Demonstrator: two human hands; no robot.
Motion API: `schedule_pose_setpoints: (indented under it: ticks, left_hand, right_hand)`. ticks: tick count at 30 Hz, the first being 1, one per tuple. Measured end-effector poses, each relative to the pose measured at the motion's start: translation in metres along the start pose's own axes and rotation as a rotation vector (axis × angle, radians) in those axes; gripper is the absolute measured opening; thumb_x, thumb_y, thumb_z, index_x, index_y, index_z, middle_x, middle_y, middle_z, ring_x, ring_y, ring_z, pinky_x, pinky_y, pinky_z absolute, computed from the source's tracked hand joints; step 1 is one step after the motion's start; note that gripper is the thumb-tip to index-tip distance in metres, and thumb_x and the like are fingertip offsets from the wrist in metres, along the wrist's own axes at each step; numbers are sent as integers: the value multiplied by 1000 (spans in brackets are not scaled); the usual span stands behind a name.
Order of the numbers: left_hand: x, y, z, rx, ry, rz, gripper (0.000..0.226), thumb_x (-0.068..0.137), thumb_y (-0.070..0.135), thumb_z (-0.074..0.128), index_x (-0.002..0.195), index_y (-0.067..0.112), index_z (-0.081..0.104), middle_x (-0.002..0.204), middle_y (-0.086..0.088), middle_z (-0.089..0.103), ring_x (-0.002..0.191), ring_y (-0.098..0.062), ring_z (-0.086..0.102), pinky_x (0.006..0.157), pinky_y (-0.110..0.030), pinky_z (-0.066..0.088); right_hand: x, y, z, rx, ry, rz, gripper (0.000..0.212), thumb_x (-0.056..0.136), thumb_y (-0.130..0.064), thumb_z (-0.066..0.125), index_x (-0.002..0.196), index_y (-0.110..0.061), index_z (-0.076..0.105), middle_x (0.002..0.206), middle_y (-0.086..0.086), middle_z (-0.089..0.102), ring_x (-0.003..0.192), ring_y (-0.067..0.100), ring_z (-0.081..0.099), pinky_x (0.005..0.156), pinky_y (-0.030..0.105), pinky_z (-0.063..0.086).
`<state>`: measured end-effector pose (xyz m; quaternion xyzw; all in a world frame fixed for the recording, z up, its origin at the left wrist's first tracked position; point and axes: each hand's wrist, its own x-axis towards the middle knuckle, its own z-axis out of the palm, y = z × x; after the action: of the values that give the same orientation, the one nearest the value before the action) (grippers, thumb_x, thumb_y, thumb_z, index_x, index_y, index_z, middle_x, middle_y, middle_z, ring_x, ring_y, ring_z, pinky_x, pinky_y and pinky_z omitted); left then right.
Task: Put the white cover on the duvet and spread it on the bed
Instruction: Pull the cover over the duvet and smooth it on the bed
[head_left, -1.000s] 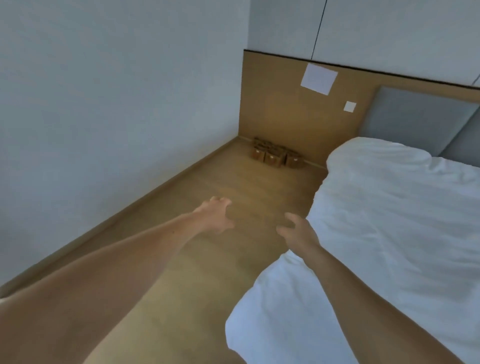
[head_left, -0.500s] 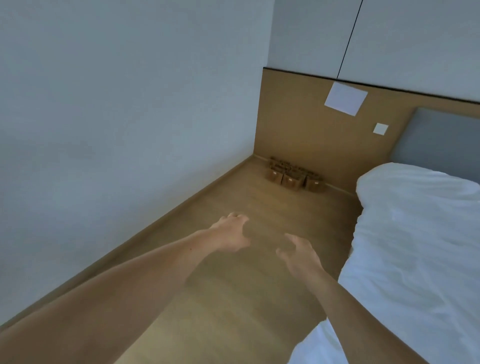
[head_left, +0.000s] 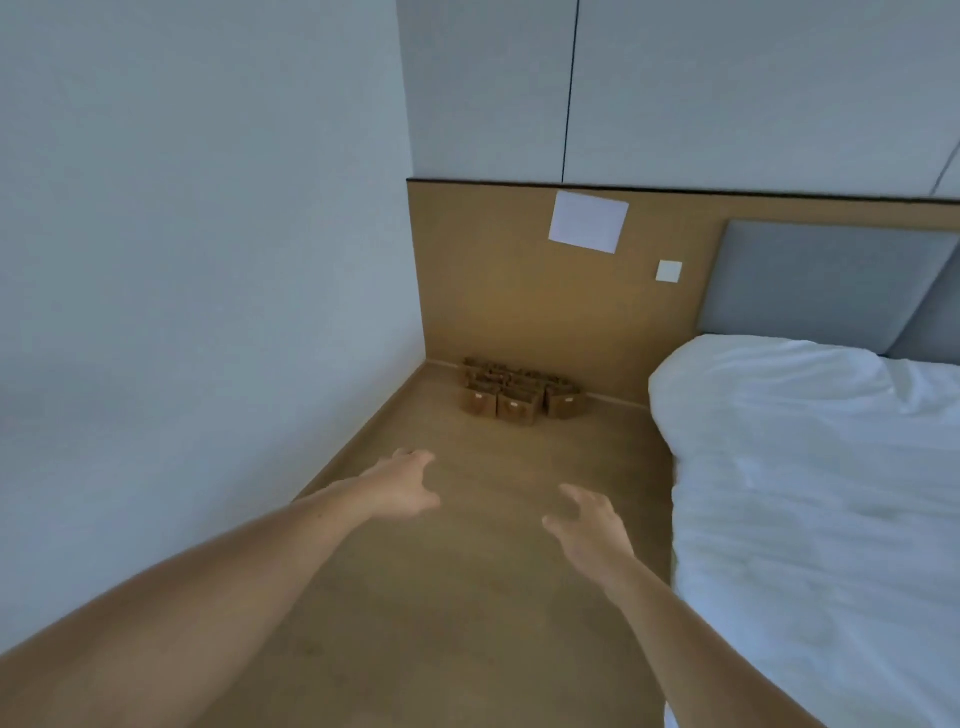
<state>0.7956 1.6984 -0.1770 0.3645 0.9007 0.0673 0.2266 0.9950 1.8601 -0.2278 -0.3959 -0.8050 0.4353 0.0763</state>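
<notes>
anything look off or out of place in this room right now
Nothing looks spilled or damaged. The white paper on the wooden wall panel hangs slightly crooked against the panel's top edge. The white duvet is rumpled, not smoothed flat. A cluster of small brown bags sits on the floor in the corner.

Dim, soft, even light; wide-angle edge warp
</notes>
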Motion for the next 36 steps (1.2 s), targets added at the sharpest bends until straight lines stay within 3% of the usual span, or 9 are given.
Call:
schedule_pose_setpoints:
  ticks: [6,9,18,23,31,36]
  left_hand:
    - [151,87,-17,-20,-61,187,73,93,37,62,155,26,25,161,-1,20,130,-26,48,103,-43,47]
    - [238,134,-32,-30,-75,276,71,94,36,61,155,24,25,161,0,18,122,-24,53,96,-38,50]
    - [449,281,-73,44,-183,470,71,95,35,58,155,23,23,162,-1,18,140,-27,37,108,-43,42]
    - [542,370,-72,81,-230,553,70,95,33,57,156,22,23,163,-2,18,140,-26,37,110,-41,40]
    - [676,481,-105,106,-222,566,69,96,33,57,155,20,24,158,-4,27,137,-25,40,109,-37,40]
    - [775,515,-121,112,-248,536,72,95,33,59,156,21,23,161,-4,22,143,-26,34,114,-39,35]
  right_hand:
    - [122,25,-56,-16,99,79,59,95,-32,59,150,-28,38,155,-1,31,138,25,36,105,36,42]
    - [195,34,-94,-17,184,116,59,93,-35,58,148,-28,40,153,0,34,136,25,38,109,43,41]
    - [361,74,-196,-72,329,325,55,96,-37,54,148,-30,39,154,-2,33,136,25,38,109,44,42]
    - [445,112,-249,-60,357,371,58,96,-35,54,150,-27,37,154,-1,32,138,26,33,110,42,39]
    - [588,149,-352,-53,369,354,58,95,-35,55,150,-26,37,154,1,34,136,27,37,109,41,40]
    - [681,160,-394,-66,370,348,59,95,-34,55,150,-26,38,153,0,34,138,27,34,108,41,39]
